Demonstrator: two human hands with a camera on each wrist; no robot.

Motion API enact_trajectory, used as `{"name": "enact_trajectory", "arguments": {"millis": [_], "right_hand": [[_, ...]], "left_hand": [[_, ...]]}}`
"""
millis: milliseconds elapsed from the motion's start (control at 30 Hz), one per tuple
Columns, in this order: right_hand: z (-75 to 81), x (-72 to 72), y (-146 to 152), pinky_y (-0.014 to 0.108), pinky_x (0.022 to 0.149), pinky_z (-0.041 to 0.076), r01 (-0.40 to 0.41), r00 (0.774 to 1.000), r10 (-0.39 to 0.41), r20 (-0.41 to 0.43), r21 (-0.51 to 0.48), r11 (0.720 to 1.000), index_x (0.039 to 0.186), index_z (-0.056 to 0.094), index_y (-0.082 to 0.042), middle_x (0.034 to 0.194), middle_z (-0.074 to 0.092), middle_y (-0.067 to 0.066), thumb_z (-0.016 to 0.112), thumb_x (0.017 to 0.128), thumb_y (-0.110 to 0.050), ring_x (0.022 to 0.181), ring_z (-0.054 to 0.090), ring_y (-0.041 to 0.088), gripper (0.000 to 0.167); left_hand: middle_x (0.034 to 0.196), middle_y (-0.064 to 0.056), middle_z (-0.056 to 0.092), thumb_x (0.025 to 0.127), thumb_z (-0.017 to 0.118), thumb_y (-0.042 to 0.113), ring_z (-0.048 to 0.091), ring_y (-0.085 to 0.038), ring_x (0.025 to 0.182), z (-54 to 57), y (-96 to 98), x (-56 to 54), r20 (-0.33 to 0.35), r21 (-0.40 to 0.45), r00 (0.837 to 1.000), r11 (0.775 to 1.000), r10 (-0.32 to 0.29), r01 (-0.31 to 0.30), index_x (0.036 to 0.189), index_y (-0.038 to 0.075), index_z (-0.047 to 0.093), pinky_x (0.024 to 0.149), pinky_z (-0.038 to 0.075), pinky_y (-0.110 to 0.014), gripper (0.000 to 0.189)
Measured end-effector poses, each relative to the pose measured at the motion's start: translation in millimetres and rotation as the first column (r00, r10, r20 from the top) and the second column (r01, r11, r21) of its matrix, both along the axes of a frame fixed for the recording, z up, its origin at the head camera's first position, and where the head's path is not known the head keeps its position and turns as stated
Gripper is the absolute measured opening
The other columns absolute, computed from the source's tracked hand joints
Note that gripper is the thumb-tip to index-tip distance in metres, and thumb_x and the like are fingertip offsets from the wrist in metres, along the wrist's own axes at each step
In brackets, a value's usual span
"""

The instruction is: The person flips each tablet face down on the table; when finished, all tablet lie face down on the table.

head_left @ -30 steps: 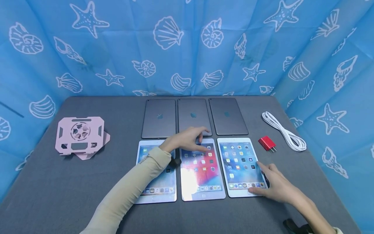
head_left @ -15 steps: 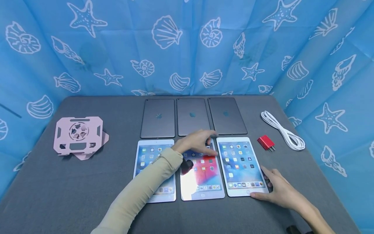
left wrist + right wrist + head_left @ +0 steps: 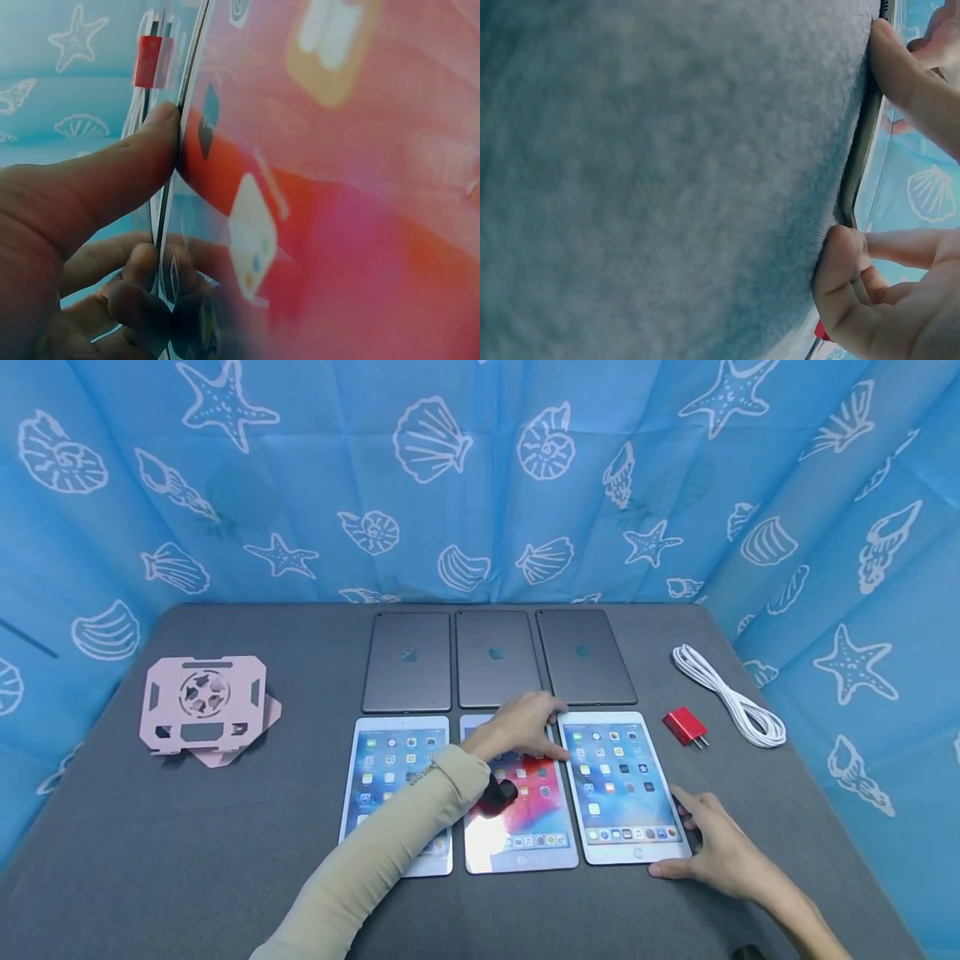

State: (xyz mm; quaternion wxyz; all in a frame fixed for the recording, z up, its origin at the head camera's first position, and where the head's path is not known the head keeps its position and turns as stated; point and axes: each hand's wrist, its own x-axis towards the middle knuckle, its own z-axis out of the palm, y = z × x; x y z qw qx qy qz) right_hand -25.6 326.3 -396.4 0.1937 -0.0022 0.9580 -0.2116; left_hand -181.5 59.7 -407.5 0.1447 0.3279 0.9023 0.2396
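Three white-framed tablets with lit screens lie in a front row in the head view: a left tablet (image 3: 390, 760), a middle tablet (image 3: 525, 831) with a red and pink picture, and a right tablet (image 3: 622, 785). My left hand (image 3: 522, 725) reaches across the middle tablet and grips the right tablet's upper left corner, thumb at the side edge and fingers at the top. At the opposite, lower right corner my right hand (image 3: 716, 847) holds the same tablet. Its thumb (image 3: 896, 64) presses the rim in the right wrist view. The left sleeve hides part of the left tablet.
Behind them, three dark tablets lie back side up: left one (image 3: 407, 664), centre one (image 3: 497, 652), right one (image 3: 587, 660). A red charger plug (image 3: 684, 725) and coiled white cable (image 3: 727, 693) lie at right. A pink folding stand (image 3: 202, 706) is at left.
My left hand has moved right, from over the middle tablet to the right tablet's corner. The right thumb has slid off the screen's front to the lower edge.
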Motion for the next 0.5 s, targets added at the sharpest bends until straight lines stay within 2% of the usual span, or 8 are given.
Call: {"name": "enact_trajectory", "arguments": {"millis": [100,133,333,500], "right_hand": [[0.2,0.4,-0.3,0.04,0.079,0.049,0.001,1.0,-0.001,-0.013,-0.011,1.0,0.148,0.032,0.02,0.121,0.05,0.03,0.097,0.064,-0.036,0.103,0.053,0.031,0.121],[0.4,0.2,-0.8,0.04,0.079,0.049,0.004,1.0,-0.004,-0.014,-0.014,1.0,0.148,0.032,0.02,0.121,0.05,0.03,0.098,0.063,-0.035,0.103,0.054,0.032,0.121],[0.7,-1.5,-4.0,0.035,0.078,0.048,0.057,0.998,-0.056,0.013,-0.046,0.997,0.148,0.031,0.019,0.122,0.048,0.029,0.099,0.062,-0.03,0.105,0.051,0.033,0.12],[0.9,-1.2,-5.0,0.034,0.078,0.049,0.112,0.993,-0.109,0.04,-0.078,0.991,0.149,0.03,0.018,0.122,0.047,0.027,0.099,0.062,-0.026,0.105,0.05,0.033,0.12]], "left_hand": [[0.127,-0.003,0.064,0.083,0.084,0.046,0.06,-0.013,0.106,0.4,1.5,-0.4,-0.01,-0.025,1.0,1.0,0.0,0.0,0.146,0.014,0.056,0.079,0.048,-0.019,0.076],[0.128,-0.003,0.064,0.083,0.085,0.045,0.061,-0.014,0.107,0.7,1.1,-0.7,-0.006,-0.02,1.0,1.0,-0.001,0.001,0.146,0.014,0.057,0.08,0.049,-0.019,0.076],[0.129,-0.004,0.067,0.08,0.087,0.042,0.064,-0.011,0.095,-0.3,-1.3,-2.8,0.016,0.04,1.0,0.999,-0.004,0.003,0.144,0.012,0.059,0.069,0.046,-0.015,0.076],[0.129,-0.005,0.068,0.079,0.088,0.042,0.061,-0.012,0.097,-1.3,-1.5,-2.3,0.025,0.056,1.0,0.998,-0.001,0.0,0.143,0.012,0.059,0.068,0.043,-0.014,0.076]]}}
